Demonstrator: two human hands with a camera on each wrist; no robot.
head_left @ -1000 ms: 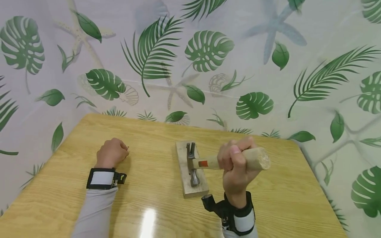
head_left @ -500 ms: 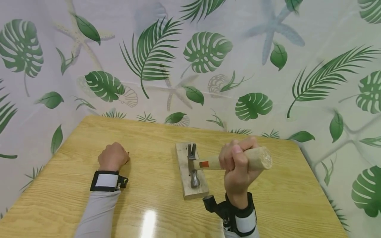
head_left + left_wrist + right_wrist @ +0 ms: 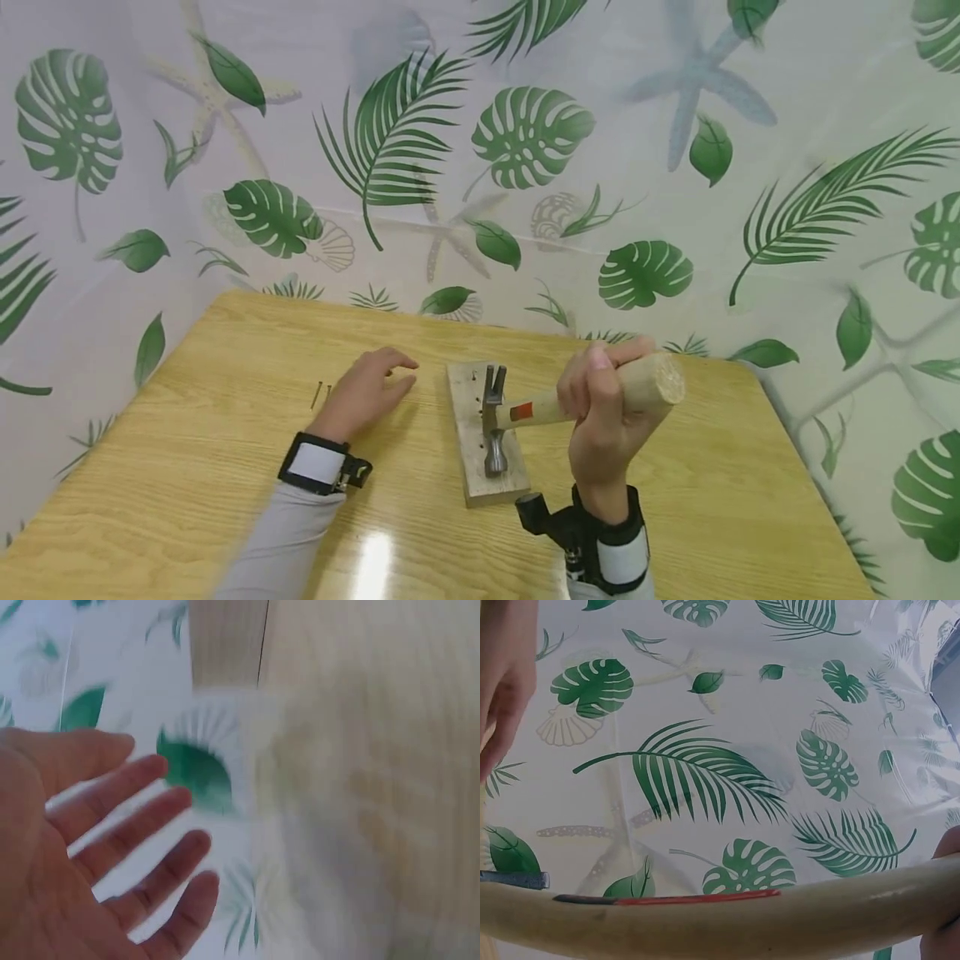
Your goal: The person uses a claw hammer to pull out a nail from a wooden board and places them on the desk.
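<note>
My right hand (image 3: 603,417) grips the wooden handle of a claw hammer (image 3: 495,454), whose red-marked handle also crosses the right wrist view. The steel head is at a pale wooden block (image 3: 472,475); whether it touches the block I cannot tell. Small dark holes or nails dot the block, and a small nail (image 3: 474,375) shows near its far end. Left of the block, my left hand (image 3: 363,396) reaches over the table with thumb and fingers apart. In the left wrist view, the fingers (image 3: 142,840) are spread and hold nothing.
Loose nails (image 3: 317,396) lie on the wooden table (image 3: 405,517) just left of my left hand. Behind the table hangs a leaf-patterned cloth (image 3: 525,275). A camera is strapped to each wrist.
My left hand has moved right, toward the block, and its curled fingers have opened out. Nails by its former place now show on the table. My right hand and the hammer stay nearly still.
</note>
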